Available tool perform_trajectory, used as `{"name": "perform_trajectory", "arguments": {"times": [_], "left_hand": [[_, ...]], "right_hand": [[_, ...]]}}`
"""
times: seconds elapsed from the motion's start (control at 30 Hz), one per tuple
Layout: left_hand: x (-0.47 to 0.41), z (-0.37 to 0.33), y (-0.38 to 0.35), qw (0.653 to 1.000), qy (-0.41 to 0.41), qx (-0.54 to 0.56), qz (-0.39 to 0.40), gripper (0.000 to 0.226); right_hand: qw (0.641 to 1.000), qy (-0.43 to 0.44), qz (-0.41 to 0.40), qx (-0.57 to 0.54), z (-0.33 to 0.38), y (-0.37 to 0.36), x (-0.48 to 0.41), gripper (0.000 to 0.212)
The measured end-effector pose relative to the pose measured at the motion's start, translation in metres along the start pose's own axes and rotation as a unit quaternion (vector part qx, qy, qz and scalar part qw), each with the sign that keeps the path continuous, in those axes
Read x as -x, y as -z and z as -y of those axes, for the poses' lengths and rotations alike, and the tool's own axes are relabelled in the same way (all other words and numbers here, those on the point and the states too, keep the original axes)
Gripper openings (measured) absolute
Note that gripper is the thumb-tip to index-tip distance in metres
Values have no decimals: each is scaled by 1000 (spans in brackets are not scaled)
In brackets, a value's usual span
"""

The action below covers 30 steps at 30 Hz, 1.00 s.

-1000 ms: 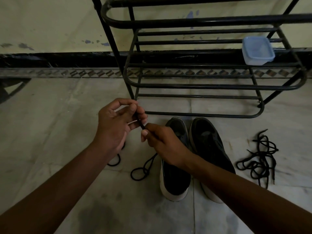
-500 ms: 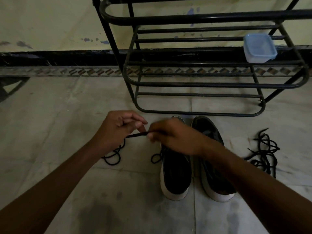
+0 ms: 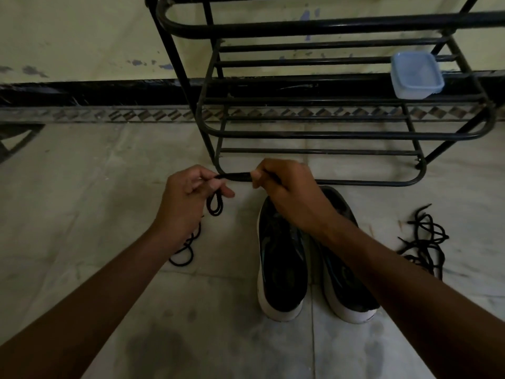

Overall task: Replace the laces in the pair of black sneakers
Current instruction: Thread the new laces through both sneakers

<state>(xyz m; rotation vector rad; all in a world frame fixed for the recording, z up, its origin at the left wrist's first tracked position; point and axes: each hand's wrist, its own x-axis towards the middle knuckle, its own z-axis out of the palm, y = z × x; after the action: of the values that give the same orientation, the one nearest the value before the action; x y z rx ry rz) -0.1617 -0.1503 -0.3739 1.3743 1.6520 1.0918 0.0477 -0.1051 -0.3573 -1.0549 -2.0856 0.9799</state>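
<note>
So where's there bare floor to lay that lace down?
The widest bare floor lies left of the left hand, up to the wall skirting. Another patch lies between the forearms, nearer than the sneakers. Crowded: right of the sneakers, where a loose lace pile lies, and under the left hand, where the held lace loops.

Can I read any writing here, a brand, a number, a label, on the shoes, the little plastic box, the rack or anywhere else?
No readable text anywhere in this view.
Black sneakers: only faint bluish stripes, no legible brand.
Plastic box: plain, no label.
Metal rack: bare bars.
Floor border: a diamond pattern, not letters.
Lace pinched by left hand and right hand: no tag shows.
</note>
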Motion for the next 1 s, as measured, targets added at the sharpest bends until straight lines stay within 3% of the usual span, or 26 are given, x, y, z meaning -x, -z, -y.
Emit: {"name": "perform_trajectory", "arguments": {"times": [0.1,0.23,0.27,0.3,0.33,0.37,0.4,0.43,0.47,0.53,0.67,0.77,0.83,0.9,1.0], "left_hand": [[-2,-5,-1,977,99,179,-53,20],[-7,-14,5,857,187,480,-20,25],[-8,-15,7,832,197,518,-16,25],[-8,-16,7,829,201,521,-12,23],[-8,-15,7,862,188,471,-14,22],[-6,-13,7,916,154,370,-22,22],[-5,-10,8,968,97,231,-33,21],[-2,-6,9,994,26,96,-36,21],[0,-4,8,999,-40,-8,-27,20],[5,-1,6,990,-104,-97,13,21],[16,-6,1,984,-113,-37,132,26],[20,-11,-7,984,-88,23,155,30],[18,-13,-10,988,-96,-4,119,26],[13,-14,-13,995,-89,-35,21,25],[6,-16,-12,992,4,17,-122,30]], "right_hand": [[996,-23,82,14,3,-19,13,24],[983,-23,174,52,5,-45,28,27],[979,-23,195,57,5,-46,29,29],[974,-18,219,60,6,-45,30,29],[969,-4,242,60,7,-43,29,28],[964,15,257,60,9,-39,28,28],[962,34,263,58,11,-33,25,28],[964,51,256,55,12,-27,23,28],[968,65,238,53,13,-20,19,27],[977,81,187,59,12,-6,11,23],[989,74,94,89,7,16,-5,16],[992,51,54,99,4,21,-11,18],[993,40,35,101,5,20,-11,20],[996,32,27,76,9,13,-5,20],[997,30,68,39,19,-8,8,18]]}}
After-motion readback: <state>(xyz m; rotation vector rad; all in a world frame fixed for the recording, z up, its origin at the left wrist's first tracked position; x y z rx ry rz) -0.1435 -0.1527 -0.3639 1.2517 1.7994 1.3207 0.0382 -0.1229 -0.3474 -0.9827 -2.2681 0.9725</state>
